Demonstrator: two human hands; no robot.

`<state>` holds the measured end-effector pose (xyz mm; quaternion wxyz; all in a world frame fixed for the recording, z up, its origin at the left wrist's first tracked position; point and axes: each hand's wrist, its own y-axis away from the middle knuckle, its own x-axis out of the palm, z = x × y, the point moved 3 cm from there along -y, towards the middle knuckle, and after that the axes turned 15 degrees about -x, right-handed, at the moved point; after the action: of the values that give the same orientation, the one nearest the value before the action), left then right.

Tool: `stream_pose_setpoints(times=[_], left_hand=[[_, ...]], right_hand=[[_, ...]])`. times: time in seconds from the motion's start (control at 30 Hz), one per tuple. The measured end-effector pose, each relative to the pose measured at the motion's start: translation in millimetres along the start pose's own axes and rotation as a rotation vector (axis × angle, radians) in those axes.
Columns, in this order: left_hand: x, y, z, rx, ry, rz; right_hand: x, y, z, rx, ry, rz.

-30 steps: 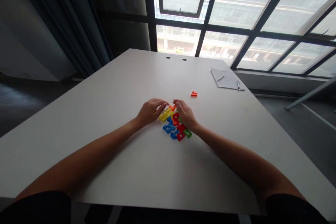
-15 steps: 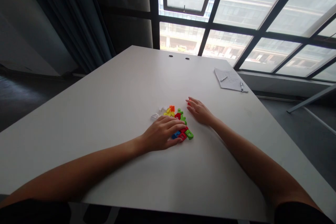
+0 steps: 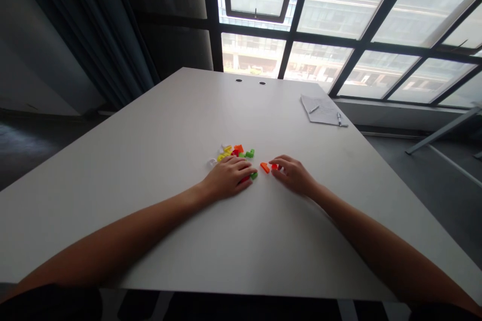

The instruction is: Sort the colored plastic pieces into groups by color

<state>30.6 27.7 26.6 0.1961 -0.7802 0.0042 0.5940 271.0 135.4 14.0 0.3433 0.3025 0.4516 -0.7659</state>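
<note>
Two bare hands lie palm down on the white bench (image 3: pixel 150 130), just below the middle of the frame. The left hand (image 3: pixel 228 178) is spread flat and now covers the lower part of the pile of small coloured plastic pieces (image 3: pixel 235 153), where blue and red pieces showed half a second ago; only a red edge and a green piece (image 3: pixel 254 175) peek out by its fingertips. The right hand (image 3: pixel 293 175) has shifted from beside the pile, its fingers loosely curled at a small red-orange piece (image 3: pixel 274 166). Whether it has hold of that piece, I cannot tell. An orange bar (image 3: pixel 264 167) lies just beside it, apart from the pile. Yellow, orange and green pieces stay uncovered above the left hand. Upper right, a sheet of paper (image 3: pixel 322 109) and a pen (image 3: pixel 342 120) lie on the bench.
</note>
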Motion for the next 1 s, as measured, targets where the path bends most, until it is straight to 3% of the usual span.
stream_pose_setpoints(times=[0.17, 0.27, 0.37, 0.5, 0.63, 0.73, 1.0], left_hand=[[-4.9, -3, 37, -0.173, -0.008, -0.039], [-7.4, -5, 45, -0.231, -0.054, -0.098], [-9.4, -6, 33, -0.220, -0.080, -0.160], [-0.3, -8, -2, -0.075, -0.042, -0.114], [14.8, -12, -26, 0.085, -0.036, -0.043], [17.7, -15, -24, 0.076, -0.041, -0.057], [5.7, -18, 12, -0.066, -0.106, -0.113]], right_hand=[[9, -3, 10, 0.046, -0.025, -0.075], [11, -2, 17, 0.096, -0.194, -0.103], [12, 0, 22, 0.104, -0.267, -0.133], [15, 0, 16, 0.097, -0.077, -0.244], [22, -2, 13, 0.049, -0.030, -0.159], [23, -3, 16, -0.002, -0.077, -0.113], [18, -4, 13, 0.064, -0.077, -0.172]])
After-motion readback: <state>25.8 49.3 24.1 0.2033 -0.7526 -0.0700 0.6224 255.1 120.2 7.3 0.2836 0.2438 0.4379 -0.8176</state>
